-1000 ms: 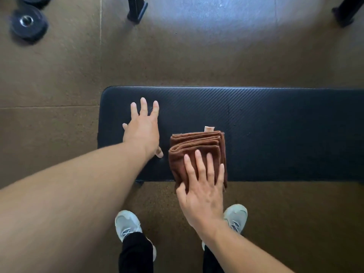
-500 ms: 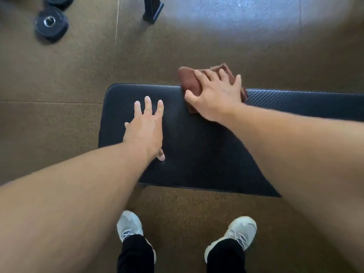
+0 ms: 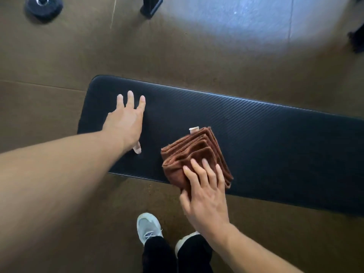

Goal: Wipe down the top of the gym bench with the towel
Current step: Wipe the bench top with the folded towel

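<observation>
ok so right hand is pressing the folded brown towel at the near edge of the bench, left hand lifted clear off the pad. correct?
Not quite. In the head view the left hand is not lifted clear: it rests on the bench pad, fingers spread, near its left end. The rest holds: the right hand presses the folded brown towel at the near edge.

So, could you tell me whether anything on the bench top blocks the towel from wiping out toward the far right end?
Nothing visible does. The right hand presses the folded towel at the bench's near edge, and the pad to its right is bare. The left hand rests on the other side.
</observation>
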The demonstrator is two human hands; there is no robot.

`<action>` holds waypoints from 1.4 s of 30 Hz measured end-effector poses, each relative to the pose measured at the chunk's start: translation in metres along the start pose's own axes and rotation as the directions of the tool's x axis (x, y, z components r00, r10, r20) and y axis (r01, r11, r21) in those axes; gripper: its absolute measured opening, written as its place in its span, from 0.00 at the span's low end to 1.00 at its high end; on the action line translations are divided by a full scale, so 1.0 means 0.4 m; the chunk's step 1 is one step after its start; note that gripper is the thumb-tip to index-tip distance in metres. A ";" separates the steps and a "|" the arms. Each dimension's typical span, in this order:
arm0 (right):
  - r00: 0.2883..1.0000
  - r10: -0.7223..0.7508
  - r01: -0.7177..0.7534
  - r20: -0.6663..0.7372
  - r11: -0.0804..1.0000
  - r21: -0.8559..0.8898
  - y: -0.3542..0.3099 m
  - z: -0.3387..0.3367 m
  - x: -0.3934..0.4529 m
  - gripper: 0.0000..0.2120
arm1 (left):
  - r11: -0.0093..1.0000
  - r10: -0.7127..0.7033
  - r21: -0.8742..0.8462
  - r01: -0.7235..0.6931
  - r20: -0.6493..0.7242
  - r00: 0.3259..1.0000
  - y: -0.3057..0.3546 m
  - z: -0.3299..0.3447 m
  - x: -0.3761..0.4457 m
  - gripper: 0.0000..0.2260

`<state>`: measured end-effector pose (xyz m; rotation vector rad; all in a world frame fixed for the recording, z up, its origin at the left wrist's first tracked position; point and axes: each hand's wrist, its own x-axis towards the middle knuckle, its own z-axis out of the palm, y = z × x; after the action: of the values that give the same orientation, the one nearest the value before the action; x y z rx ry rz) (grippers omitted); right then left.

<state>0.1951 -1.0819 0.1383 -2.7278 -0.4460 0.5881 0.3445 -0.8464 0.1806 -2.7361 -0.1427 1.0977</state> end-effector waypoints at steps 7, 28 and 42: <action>0.996 0.077 -0.082 -0.052 0.990 -0.114 -0.046 0.007 0.094 0.34 | 0.999 0.008 -0.047 -0.009 -0.031 0.999 -0.004 0.012 0.006 0.71; 0.990 0.135 -0.140 -0.051 0.982 -0.127 0.288 -0.234 0.360 0.34 | 0.919 0.005 -0.394 0.013 0.043 0.999 0.061 0.027 -0.034 0.55; 0.954 -0.271 0.296 0.130 0.920 -0.255 0.324 -0.106 -0.007 0.31 | 0.980 0.057 -0.196 -0.023 0.171 0.984 0.331 -0.019 -0.042 0.78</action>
<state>0.2414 -1.2097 0.1288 -2.8170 -0.9959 0.6142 0.3400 -0.9797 0.1694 -2.8158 -0.2316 1.4068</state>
